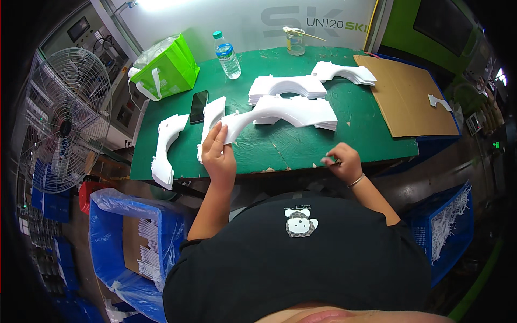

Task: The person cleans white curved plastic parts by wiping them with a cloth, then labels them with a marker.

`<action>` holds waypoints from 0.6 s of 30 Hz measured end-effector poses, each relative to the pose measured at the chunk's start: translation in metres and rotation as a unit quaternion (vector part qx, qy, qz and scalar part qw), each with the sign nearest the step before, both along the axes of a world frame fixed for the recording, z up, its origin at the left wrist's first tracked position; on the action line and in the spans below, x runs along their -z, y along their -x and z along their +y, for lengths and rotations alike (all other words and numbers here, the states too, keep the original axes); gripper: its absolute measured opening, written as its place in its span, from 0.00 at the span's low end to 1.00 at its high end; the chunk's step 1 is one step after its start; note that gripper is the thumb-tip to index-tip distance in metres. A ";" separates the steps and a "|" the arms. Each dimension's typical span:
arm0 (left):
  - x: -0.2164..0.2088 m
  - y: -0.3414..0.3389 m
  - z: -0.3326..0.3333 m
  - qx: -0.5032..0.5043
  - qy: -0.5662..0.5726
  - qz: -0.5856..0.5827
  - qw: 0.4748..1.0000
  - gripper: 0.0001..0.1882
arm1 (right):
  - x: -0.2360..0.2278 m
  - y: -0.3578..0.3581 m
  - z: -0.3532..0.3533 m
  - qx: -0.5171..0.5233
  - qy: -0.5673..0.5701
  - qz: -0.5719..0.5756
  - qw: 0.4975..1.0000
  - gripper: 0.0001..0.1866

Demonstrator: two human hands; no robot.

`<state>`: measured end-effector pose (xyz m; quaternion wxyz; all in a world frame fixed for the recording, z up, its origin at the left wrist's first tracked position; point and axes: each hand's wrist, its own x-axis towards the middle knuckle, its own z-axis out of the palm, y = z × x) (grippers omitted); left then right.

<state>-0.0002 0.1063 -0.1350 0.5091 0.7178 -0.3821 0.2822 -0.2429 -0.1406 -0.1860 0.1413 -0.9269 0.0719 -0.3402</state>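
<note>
Left hand [221, 155] is holding a curved white piece [269, 109] above the worktop [264, 154], behind its front edge.
Fingers are pinching its left end; the right hand [344, 163] is hovering half-curled near that edge, its hold impossible to tell.

Large grey letters [301, 20] stand on the pale panel [215, 24] behind the table, with a smaller line of dark characters [325, 23] and green ones [356, 26] across them. The bottle's blue label [224, 51] is too small to read. White lettering [298, 208] tops the black shirt's [258, 253] bear print [300, 223]. A green glow [496, 145] far right may be a sign.
</note>
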 end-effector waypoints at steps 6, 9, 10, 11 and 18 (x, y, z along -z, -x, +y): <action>-0.012 0.021 -0.005 0.024 -0.008 -0.114 0.993 0.23 | -0.053 -0.019 0.011 -0.163 -0.678 -0.039 0.716 0.07; -0.013 0.024 -0.003 0.027 -0.015 -0.147 0.989 0.23 | -0.072 -0.018 0.028 -0.193 -0.691 -0.062 0.694 0.09; -0.012 0.025 -0.001 0.025 -0.009 -0.140 0.990 0.22 | -0.071 -0.018 0.029 -0.226 -0.716 -0.095 0.653 0.11; -0.012 0.025 0.000 0.023 -0.003 -0.133 0.991 0.21 | -0.066 -0.017 0.023 -0.253 -0.720 -0.112 0.636 0.15; 0.001 0.017 0.009 -0.011 -0.003 -0.137 0.991 0.22 | -0.021 -0.035 -0.015 -0.021 -0.688 0.009 0.725 0.12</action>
